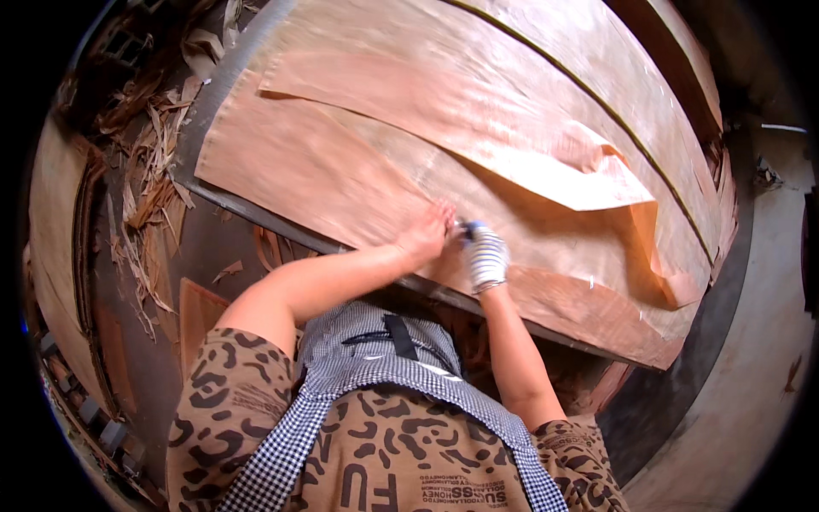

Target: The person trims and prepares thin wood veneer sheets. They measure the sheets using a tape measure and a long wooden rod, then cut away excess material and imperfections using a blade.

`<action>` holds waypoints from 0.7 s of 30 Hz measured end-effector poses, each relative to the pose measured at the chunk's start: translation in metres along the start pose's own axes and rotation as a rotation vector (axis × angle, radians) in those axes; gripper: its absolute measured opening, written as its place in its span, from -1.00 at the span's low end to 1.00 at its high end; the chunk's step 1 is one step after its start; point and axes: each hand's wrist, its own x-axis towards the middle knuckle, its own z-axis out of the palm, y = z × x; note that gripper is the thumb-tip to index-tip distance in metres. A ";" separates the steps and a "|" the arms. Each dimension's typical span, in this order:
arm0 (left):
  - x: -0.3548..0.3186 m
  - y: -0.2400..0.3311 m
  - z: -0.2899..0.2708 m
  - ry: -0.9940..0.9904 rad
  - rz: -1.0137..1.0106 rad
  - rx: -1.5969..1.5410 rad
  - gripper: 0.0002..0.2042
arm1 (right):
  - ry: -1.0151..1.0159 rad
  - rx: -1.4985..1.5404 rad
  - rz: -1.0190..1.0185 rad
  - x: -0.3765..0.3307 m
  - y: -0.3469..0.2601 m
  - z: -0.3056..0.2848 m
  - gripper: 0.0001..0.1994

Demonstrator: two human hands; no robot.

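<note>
A thin tan wood veneer sheet (pixel 299 175) lies along the near side of a broad stack of veneer. My bare left hand (pixel 426 230) rests on its surface, fingers stretched toward my right hand. A white striped glove covers my right hand (pixel 486 258), which is closed around a small tool (pixel 466 227) with a dark blue part. Its kind is blurred and mostly hidden by the fingers. The two hands are close together near the sheet's front edge. Just beyond them, a loose veneer strip (pixel 546 183) lies wrinkled, its right end folded over.
Torn veneer scraps (pixel 153 183) litter the floor at the left. Another veneer stack (pixel 60 247) stands at the far left. A dark line (pixel 589 90) runs across the far part of the worktop. The dark front edge (pixel 290 229) passes close to my apron.
</note>
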 end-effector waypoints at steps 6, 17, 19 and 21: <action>-0.005 -0.025 -0.011 0.116 -0.141 -0.502 -0.62 | 0.205 -0.148 -0.281 0.079 0.033 -0.045 -0.81; -0.138 -0.170 -0.017 0.162 -1.028 -0.213 -0.52 | 0.716 -0.378 -0.127 0.254 0.025 -0.168 -0.85; -0.132 -0.195 -0.003 0.231 -1.145 -0.188 -0.51 | 0.758 0.223 -0.479 0.262 0.008 -0.154 -0.88; -0.132 -0.217 0.011 0.246 -1.241 -0.140 -0.51 | 0.369 0.446 -0.561 0.227 -0.083 -0.111 -0.91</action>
